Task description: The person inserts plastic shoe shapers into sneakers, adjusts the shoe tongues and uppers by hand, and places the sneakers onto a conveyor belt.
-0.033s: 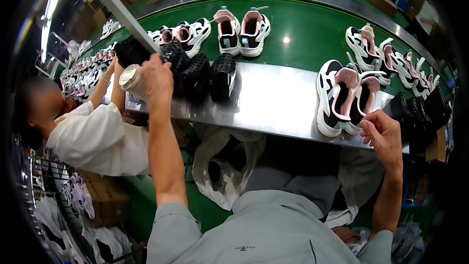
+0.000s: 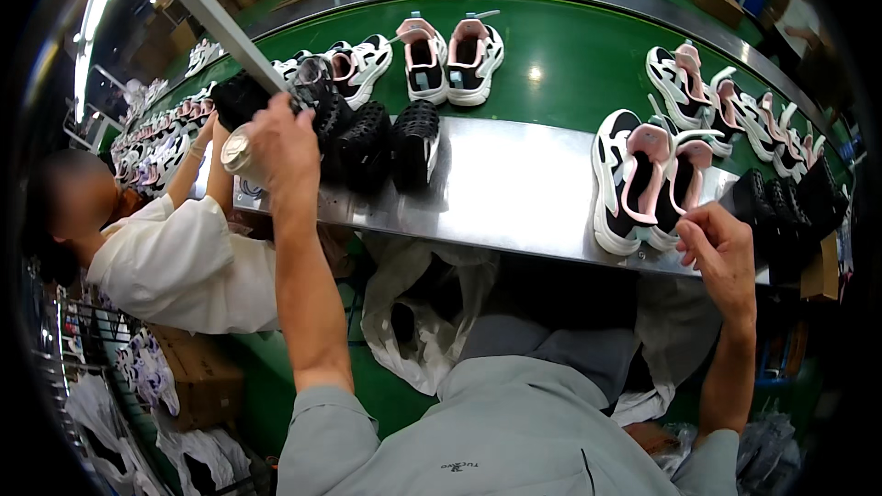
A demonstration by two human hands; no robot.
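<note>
Your left hand [image 2: 283, 147] is over the black knobbly pieces [image 2: 365, 147] at the left end of the metal bench [image 2: 514, 184]; whether it grasps one, I cannot tell. Your right hand [image 2: 724, 253] is half curled beside the pink-lined shoes [image 2: 634, 207], standing by the near edge, toward the right corner; its hold is also unclear. The step seems reaching leftward; next calls for sure finger contact.
</note>
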